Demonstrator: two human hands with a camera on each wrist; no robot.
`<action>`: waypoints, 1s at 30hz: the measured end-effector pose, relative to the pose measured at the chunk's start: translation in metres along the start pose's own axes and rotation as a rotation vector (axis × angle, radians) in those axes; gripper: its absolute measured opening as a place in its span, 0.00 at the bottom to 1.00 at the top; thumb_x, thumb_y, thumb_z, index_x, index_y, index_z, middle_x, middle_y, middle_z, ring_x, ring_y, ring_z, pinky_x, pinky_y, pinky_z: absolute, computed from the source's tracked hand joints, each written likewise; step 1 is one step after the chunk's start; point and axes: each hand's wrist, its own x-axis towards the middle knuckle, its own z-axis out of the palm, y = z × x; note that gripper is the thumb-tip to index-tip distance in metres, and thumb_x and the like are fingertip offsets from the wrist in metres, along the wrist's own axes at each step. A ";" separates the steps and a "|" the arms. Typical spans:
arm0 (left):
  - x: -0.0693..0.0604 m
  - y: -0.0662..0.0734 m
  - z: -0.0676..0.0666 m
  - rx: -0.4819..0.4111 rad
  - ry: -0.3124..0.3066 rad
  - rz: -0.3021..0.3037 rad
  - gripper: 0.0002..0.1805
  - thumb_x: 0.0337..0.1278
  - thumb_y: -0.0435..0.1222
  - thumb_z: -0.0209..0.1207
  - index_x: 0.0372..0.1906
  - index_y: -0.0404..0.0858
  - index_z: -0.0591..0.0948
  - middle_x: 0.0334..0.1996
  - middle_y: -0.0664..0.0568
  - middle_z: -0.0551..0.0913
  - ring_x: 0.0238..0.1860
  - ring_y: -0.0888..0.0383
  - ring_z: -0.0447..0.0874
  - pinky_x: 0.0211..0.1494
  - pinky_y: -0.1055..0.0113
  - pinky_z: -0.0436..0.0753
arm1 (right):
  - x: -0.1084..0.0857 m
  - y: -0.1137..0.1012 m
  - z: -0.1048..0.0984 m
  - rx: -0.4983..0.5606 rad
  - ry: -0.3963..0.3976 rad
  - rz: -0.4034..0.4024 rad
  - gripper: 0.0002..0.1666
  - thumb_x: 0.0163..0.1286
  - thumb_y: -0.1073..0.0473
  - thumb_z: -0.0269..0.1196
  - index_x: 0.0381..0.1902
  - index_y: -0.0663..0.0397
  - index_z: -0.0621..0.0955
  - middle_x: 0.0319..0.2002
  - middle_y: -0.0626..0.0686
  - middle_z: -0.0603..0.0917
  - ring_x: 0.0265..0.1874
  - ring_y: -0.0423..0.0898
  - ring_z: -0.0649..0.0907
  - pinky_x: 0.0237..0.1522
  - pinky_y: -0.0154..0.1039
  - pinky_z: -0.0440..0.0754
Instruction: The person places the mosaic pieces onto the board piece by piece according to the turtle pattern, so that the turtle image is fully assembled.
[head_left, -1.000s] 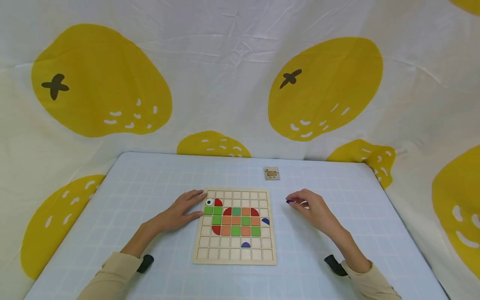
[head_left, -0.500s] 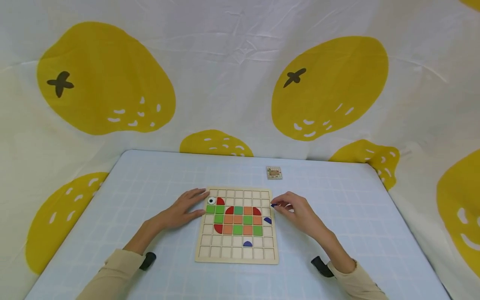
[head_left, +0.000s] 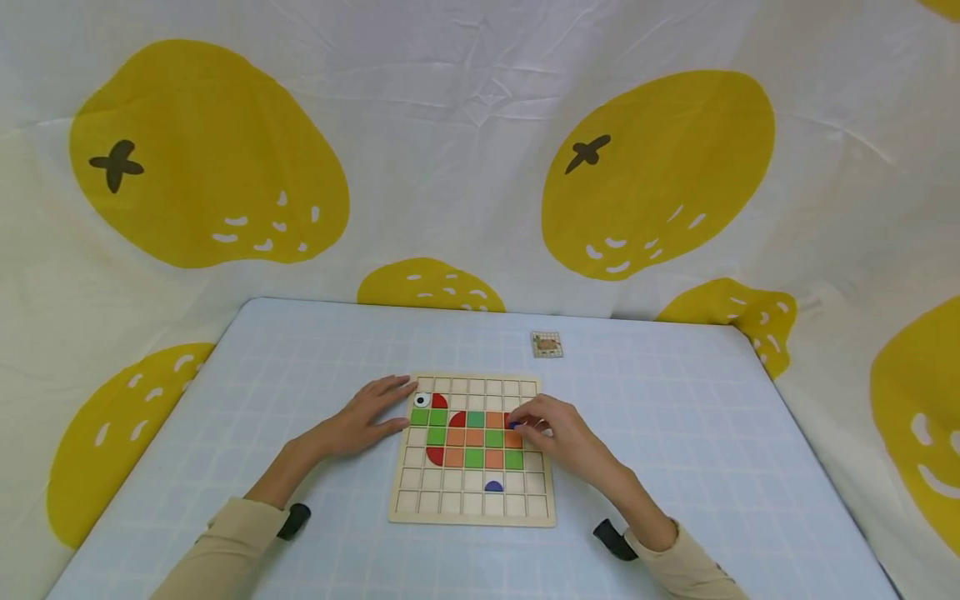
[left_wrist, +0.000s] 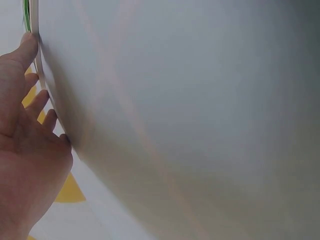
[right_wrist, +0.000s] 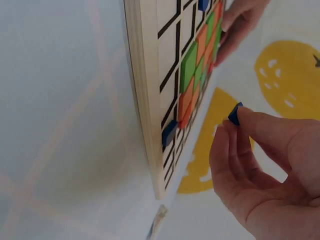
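Observation:
A square wooden grid board lies on the table, with green, orange and red tiles and a round eye tile set in its cells. My left hand rests at the board's left edge, fingers extended; the left wrist view shows its fingertips touching the rim. Over the board's right side, my right hand pinches a small blue tile between thumb and fingers. On the board sit a blue half-round tile in a lower cell and another blue tile near the right edge, hidden by my hand in the head view.
A small printed card lies behind the board, towards the table's far edge. The pale checked table meets a white curtain with yellow fruit prints at the back. Black wrist mounts sit under both forearms.
My right hand has moved left from beside the board to above its right part, still pinching the blue tile. My left hand has stayed at the board's edge.

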 end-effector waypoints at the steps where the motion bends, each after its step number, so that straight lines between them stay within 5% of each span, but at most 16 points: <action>1: 0.000 0.000 0.000 0.000 -0.001 0.000 0.36 0.73 0.45 0.61 0.79 0.41 0.65 0.78 0.41 0.61 0.78 0.37 0.53 0.75 0.34 0.58 | 0.000 -0.001 0.002 0.004 -0.009 -0.006 0.10 0.71 0.70 0.65 0.49 0.62 0.86 0.45 0.53 0.85 0.43 0.47 0.85 0.46 0.37 0.87; 24: 0.000 -0.001 0.000 -0.009 -0.006 -0.006 0.36 0.73 0.45 0.61 0.79 0.41 0.64 0.79 0.41 0.60 0.79 0.37 0.52 0.76 0.34 0.57 | 0.018 -0.031 0.044 0.045 -0.174 -0.095 0.08 0.71 0.71 0.65 0.46 0.61 0.87 0.41 0.52 0.88 0.39 0.39 0.82 0.44 0.31 0.83; 30: 0.000 0.000 0.000 -0.007 -0.008 -0.013 0.36 0.73 0.45 0.61 0.79 0.41 0.64 0.79 0.41 0.60 0.79 0.37 0.52 0.76 0.33 0.56 | 0.019 -0.037 0.054 0.076 -0.207 -0.053 0.07 0.71 0.71 0.66 0.44 0.60 0.88 0.41 0.51 0.87 0.39 0.38 0.80 0.44 0.31 0.82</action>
